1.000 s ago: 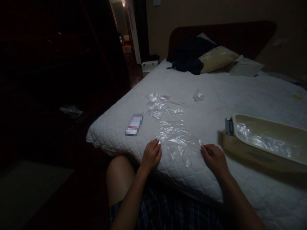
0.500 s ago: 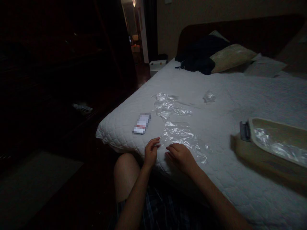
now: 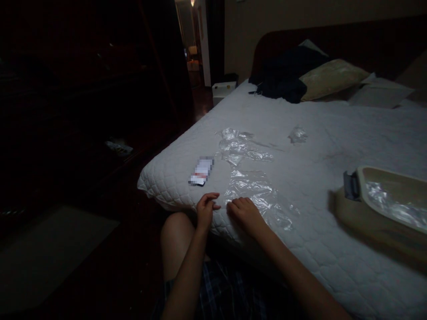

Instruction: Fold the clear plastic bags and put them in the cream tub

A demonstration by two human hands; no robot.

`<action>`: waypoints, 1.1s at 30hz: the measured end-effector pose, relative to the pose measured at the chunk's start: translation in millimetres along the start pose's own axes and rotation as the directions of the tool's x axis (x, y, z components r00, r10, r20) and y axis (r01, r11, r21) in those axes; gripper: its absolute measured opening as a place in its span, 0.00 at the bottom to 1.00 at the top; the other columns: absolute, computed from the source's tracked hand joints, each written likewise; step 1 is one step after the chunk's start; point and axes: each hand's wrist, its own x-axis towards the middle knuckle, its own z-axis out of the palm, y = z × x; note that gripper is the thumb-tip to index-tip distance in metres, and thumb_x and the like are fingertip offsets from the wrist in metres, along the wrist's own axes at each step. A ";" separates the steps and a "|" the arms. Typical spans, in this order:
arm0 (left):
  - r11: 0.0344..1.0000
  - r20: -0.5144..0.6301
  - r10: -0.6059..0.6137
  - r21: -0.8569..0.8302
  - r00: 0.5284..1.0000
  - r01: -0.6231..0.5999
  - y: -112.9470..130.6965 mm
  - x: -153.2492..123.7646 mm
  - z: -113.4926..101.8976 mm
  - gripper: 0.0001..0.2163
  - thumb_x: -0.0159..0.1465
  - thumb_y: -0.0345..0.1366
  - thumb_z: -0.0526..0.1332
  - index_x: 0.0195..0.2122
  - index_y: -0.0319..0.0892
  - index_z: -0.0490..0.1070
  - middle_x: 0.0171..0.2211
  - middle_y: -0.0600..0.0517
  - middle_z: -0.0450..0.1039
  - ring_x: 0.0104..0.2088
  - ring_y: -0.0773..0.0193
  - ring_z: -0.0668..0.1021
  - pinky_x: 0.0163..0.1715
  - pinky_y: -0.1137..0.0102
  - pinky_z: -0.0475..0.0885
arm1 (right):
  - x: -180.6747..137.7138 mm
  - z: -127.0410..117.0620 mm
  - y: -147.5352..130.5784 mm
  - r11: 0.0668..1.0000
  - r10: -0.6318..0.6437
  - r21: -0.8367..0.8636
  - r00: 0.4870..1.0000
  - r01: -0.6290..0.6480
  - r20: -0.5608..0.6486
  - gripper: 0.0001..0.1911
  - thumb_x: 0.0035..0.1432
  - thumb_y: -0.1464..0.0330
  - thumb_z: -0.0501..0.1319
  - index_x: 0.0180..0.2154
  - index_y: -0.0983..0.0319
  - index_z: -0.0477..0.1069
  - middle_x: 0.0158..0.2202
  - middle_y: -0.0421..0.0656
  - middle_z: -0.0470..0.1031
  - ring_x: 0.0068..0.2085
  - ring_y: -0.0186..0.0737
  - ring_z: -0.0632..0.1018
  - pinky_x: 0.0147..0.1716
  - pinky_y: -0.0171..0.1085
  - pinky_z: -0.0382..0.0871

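A crumpled clear plastic bag (image 3: 250, 184) lies spread on the white quilted bed cover (image 3: 320, 178). At its near left corner my left hand (image 3: 207, 211) is open, thumb and fingers apart, with nothing visible between them. My right hand (image 3: 247, 215) rests by the bag's near edge with its fingers curled down together; whatever is under the fingertips is hidden. Just beyond the first bag lies another crumpled clear plastic bag (image 3: 236, 144). A phone (image 3: 202, 171) with a blurred screen lies to the left, beyond my left hand.
On the right stands a beige plastic bin (image 3: 347, 209) with a grey latch and clear plastic inside. A small wad of plastic (image 3: 298, 134) lies farther back. Dark cloth (image 3: 283, 75) and a pillow (image 3: 333, 80) sit by the headboard. The bed's edge runs along the left.
My right hand's fingers have curled in more and come down by the bag's near edge. My left hand's fingers have spread slightly. The whole view has shifted a little.
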 end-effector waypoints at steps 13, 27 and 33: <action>0.976 0.061 0.124 0.175 0.990 -0.133 -5.6 -0.6 -0.8 0.09 0.51 0.28 0.51 0.31 0.39 0.69 0.35 0.49 0.71 0.37 0.64 0.74 0.27 0.72 0.73 | 9.5 -3.5 -7.1 0.963 0.120 0.237 0.991 -0.132 0.064 0.09 0.56 0.73 0.52 0.35 0.63 0.70 0.32 0.46 0.73 0.35 0.40 0.72 0.37 0.38 0.61; 0.705 0.514 0.334 0.420 0.790 -0.571 6.6 1.9 27.1 0.11 0.53 0.26 0.56 0.37 0.42 0.70 0.37 0.50 0.70 0.39 0.65 0.72 0.38 0.71 0.69 | -6.2 -19.4 39.1 0.214 0.432 0.928 0.882 -0.305 0.190 0.11 0.48 0.61 0.59 0.31 0.62 0.69 0.28 0.42 0.73 0.32 0.38 0.75 0.34 0.37 0.68; 0.785 0.404 0.229 0.461 0.886 -0.413 2.8 9.0 34.1 0.07 0.54 0.31 0.56 0.33 0.41 0.71 0.28 0.54 0.69 0.27 0.70 0.70 0.28 0.75 0.66 | -4.0 -15.0 49.0 0.307 0.514 0.896 0.848 -0.321 0.128 0.12 0.49 0.61 0.57 0.31 0.62 0.70 0.30 0.43 0.74 0.32 0.38 0.74 0.33 0.37 0.67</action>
